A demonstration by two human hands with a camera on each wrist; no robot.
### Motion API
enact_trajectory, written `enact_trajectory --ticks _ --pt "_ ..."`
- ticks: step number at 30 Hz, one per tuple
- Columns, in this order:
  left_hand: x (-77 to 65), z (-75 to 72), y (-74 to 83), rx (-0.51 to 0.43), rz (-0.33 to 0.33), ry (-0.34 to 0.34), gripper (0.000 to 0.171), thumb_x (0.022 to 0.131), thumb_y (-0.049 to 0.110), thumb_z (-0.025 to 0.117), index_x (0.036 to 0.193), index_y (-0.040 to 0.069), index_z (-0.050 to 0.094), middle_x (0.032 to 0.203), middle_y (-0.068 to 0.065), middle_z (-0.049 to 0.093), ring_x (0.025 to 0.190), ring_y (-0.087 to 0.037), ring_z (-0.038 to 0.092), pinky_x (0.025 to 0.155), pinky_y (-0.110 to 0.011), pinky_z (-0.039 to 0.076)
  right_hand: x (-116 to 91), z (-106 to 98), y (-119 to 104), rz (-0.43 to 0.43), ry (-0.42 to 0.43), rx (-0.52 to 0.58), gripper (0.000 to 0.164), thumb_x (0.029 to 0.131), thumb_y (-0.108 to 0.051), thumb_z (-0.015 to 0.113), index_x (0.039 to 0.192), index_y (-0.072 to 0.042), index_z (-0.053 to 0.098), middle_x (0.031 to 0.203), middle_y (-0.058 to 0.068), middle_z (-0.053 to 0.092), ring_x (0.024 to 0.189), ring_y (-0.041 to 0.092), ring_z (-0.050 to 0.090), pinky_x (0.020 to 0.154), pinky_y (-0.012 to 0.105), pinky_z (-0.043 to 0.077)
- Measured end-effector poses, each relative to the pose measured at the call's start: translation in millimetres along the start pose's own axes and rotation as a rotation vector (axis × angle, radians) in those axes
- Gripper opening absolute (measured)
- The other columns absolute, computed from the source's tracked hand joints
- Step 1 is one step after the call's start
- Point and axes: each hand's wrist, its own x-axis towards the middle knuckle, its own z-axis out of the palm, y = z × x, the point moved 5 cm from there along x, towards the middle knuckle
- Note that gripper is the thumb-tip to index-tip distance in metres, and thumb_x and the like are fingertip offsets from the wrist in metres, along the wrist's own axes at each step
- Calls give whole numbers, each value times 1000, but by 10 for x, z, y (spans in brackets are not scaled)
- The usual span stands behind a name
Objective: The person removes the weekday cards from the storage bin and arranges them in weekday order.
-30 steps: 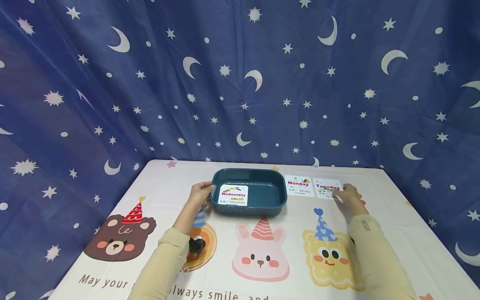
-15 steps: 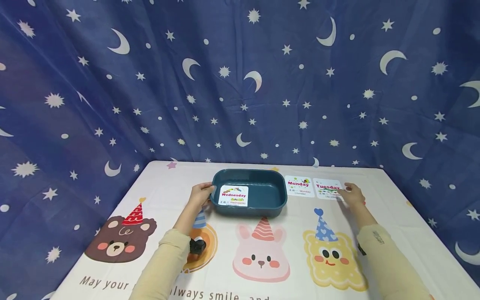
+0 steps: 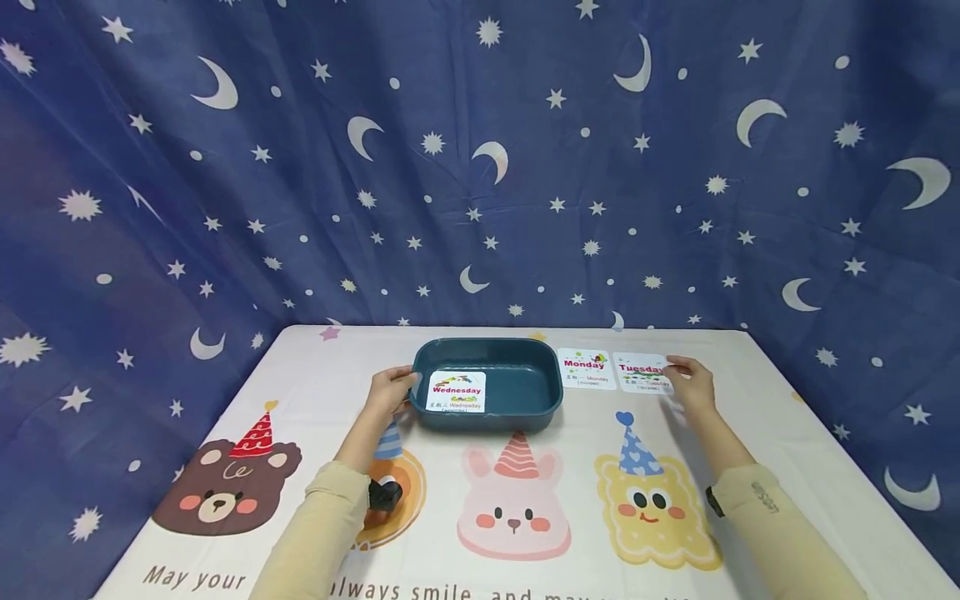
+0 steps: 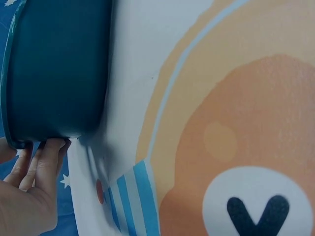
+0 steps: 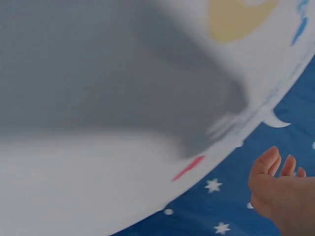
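Note:
My left hand [image 3: 390,390] grips the left end of a dark teal rectangular bin [image 3: 525,383], thumb at the rim and fingers underneath. In the left wrist view those fingers [image 4: 47,164] curl against the bin's end wall. A white "Wednesday" card [image 3: 457,392] leans inside the bin at the left. To the bin's right lie a "Monday" card [image 3: 587,369] and a "Tuesday" card [image 3: 642,372], side by side. Just at the right edge of "Tuesday" hovers my right hand [image 3: 692,385]. Its loosely bent fingers hold nothing in the right wrist view.
A white tablecloth [image 3: 315,375] printed with cartoon faces and party hats covers the table. Behind it hangs a dark blue curtain [image 3: 450,275] with moons and stars, close to the table's back edge. Each wrist carries a small black camera [image 3: 385,495].
My right hand has drawn back to the right and up from the "Tuesday" card, letting it lie beside "Monday". The left hand stays on the bin. The head view has shifted slightly.

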Motion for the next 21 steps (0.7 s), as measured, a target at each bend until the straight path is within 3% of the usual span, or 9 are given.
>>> enact_trajectory --ticks 2,4,5,7,10,15,19,21 --pt "-1 -8 -10 17 10 -3 41 97 14 49 136 0 46 132 -21 52 113 -33 58 77 -28 56 -62 18 -78 -4 -2 22 36 93 -11 51 126 2 54 88 -8 55 74 -4 41 86 29 40" --pt "-4 -10 -17 26 16 -4 41 97 14 49 136 1 46 132 -21 52 113 -33 58 77 -28 56 -126 49 -155 -8 -23 51 36 94 -12 51 127 1 53 88 -11 53 77 -3 42 88 31 41" --pt "-6 -8 -20 29 18 -5 41 97 14 49 136 0 46 132 -21 52 113 -33 58 77 -28 56 -158 71 -190 -19 -34 70 36 94 -12 51 127 2 53 90 -9 55 79 -2 43 88 29 42" --pt "-14 -11 -29 29 15 -5 41 97 14 49 136 0 45 132 -22 52 113 -33 57 77 -29 56 -222 138 -264 -43 -71 93 36 95 -12 50 128 3 51 95 -5 56 80 1 47 71 20 48" --pt "-16 -20 -38 19 10 3 41 97 14 50 136 0 46 132 -22 53 113 -33 58 78 -29 56 -322 251 -380 -88 -101 167 33 94 -10 51 124 4 54 96 -1 61 80 4 51 65 14 48" --pt "11 -9 -25 18 21 1 41 97 14 50 135 0 47 132 -21 53 113 -32 58 76 -27 55 -471 435 -591 -120 -138 226 29 94 -7 52 120 5 56 97 3 67 74 -3 55 66 14 50" --pt "26 -12 -26 21 20 4 40 97 14 50 135 0 47 133 -21 53 113 -34 58 75 -26 55 -598 635 -762 -109 -220 230 31 96 -6 49 125 3 53 110 10 64 79 -4 56 73 15 52" --pt "24 -21 -34 19 16 9 40 97 14 50 135 1 47 133 -21 53 114 -34 58 75 -27 55 -663 747 -842 -120 -256 254 32 95 -5 50 125 4 52 109 9 64 81 -2 57 73 15 52"
